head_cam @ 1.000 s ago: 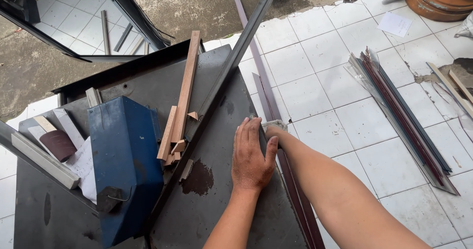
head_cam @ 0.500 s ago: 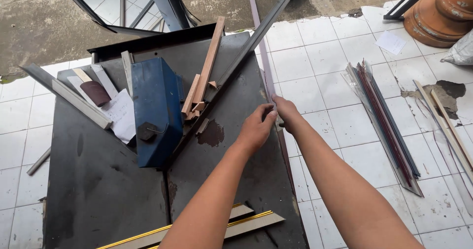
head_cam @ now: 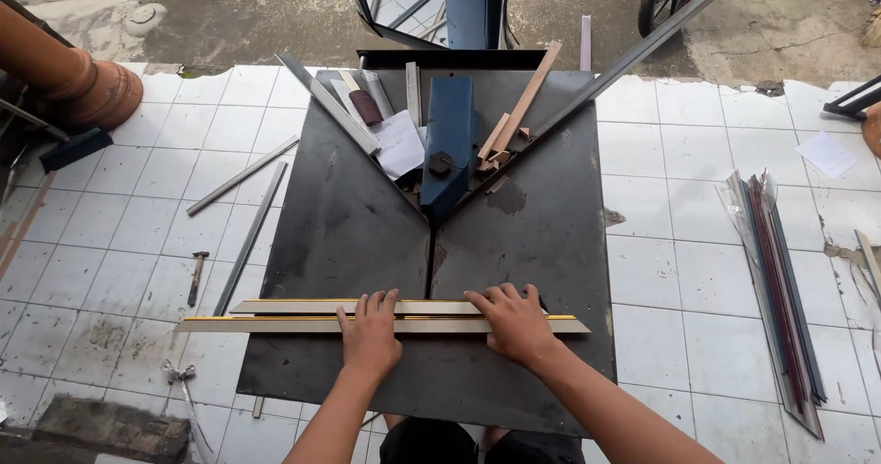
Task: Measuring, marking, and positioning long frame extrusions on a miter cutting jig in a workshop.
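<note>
Two long pale moulding strips with yellow edges (head_cam: 275, 317) lie side by side across the near part of a dark metal cutting table (head_cam: 349, 216). My left hand (head_cam: 369, 334) rests palm down on them, fingers spread. My right hand (head_cam: 514, 322) presses on the same strips a little to the right. Farther back, a blue cutter block (head_cam: 451, 138) sits in the V formed by two metal guide rails (head_cam: 633, 55). Short wooden offcuts (head_cam: 509, 129) lie beside the block.
White floor tiles surround the table. A bundle of dark red and grey strips (head_cam: 780, 280) lies on the right. A hammer (head_cam: 195, 276), long grey bars (head_cam: 248, 234) and a clay-coloured pot (head_cam: 73, 78) are on the left. A mirror frame (head_cam: 413, 5) stands behind.
The view has swung back to face the table squarely. Both my hands left the dark strip at the table's right edge and now lie on the pale strips at the near side.
</note>
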